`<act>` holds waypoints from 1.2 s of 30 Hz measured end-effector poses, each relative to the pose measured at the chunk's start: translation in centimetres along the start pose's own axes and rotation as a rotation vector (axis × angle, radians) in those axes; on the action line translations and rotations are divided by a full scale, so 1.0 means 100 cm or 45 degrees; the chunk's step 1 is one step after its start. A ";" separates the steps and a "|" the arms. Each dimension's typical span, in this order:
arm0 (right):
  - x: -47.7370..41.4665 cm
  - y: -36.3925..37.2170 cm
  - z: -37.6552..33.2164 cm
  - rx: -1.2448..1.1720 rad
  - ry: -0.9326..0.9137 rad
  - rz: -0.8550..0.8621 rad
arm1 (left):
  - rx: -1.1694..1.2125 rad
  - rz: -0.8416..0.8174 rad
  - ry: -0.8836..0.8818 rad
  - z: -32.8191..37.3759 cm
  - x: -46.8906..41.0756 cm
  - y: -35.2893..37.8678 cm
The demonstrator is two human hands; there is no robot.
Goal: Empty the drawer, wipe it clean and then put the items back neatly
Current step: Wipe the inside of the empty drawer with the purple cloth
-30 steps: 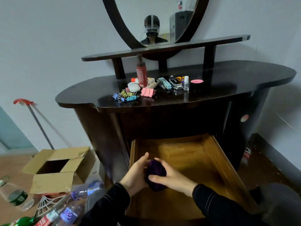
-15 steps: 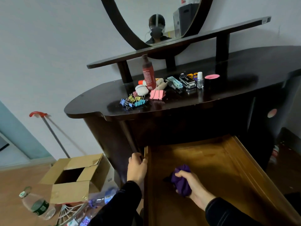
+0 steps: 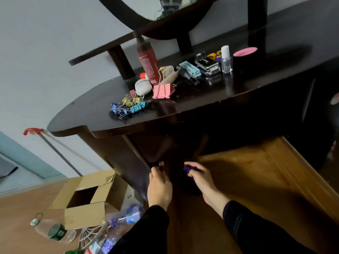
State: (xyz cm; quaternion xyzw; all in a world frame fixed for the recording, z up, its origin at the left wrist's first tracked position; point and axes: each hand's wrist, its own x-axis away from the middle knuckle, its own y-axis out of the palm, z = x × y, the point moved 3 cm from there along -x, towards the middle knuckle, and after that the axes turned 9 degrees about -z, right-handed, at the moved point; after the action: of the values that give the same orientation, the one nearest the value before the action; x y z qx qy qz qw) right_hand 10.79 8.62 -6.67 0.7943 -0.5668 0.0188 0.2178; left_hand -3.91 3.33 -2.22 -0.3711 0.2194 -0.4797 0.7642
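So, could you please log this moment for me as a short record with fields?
stage: wiping; the items are not yet put back
drawer: pulled out, bare wood where visible
left hand: grips the drawer's left wall
right hand: holds the purple cloth near the drawer's back left corner
dresser top: red bottle, coloured binder clips, pink clip, small clear bottle, other small items
floor: open cardboard box, plastic bottle

Black sleeves (image 3: 152,228) meet bare left hand (image 3: 159,187) and right hand (image 3: 203,182).
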 end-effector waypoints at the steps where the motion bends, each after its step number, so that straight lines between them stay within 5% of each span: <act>1: -0.010 0.004 0.000 0.033 -0.019 -0.022 | -0.006 0.014 0.008 0.000 0.000 0.001; 5: -0.041 0.021 0.007 0.220 -0.080 -0.095 | -0.007 0.020 0.029 -0.002 -0.003 0.002; 9: -0.053 0.023 0.020 0.483 -0.245 0.125 | -0.007 0.032 0.009 -0.004 -0.005 0.002; 14: -0.059 0.039 0.039 1.438 -0.301 0.203 | -0.038 0.051 -0.016 -0.004 -0.006 0.003; 16: -0.065 0.042 0.034 1.588 -0.243 0.188 | -0.048 0.045 -0.019 -0.003 -0.005 0.003; 22: -0.082 0.037 0.006 0.822 -0.063 0.016 | -0.036 0.044 0.007 -0.001 -0.003 0.002; 24: -0.076 0.043 0.004 0.698 -0.188 0.038 | -0.011 0.044 0.008 -0.003 -0.004 0.002; 36: -0.077 0.044 0.017 0.573 -0.325 -0.033 | 0.022 0.036 0.011 -0.003 -0.004 0.002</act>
State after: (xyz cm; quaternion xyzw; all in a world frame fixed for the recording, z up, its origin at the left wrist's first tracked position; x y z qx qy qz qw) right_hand 3.70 13.68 -8.88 0.8258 -0.5611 0.0412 -0.0377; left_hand -4.21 3.62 -2.56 -0.3593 0.2238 -0.4724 0.7731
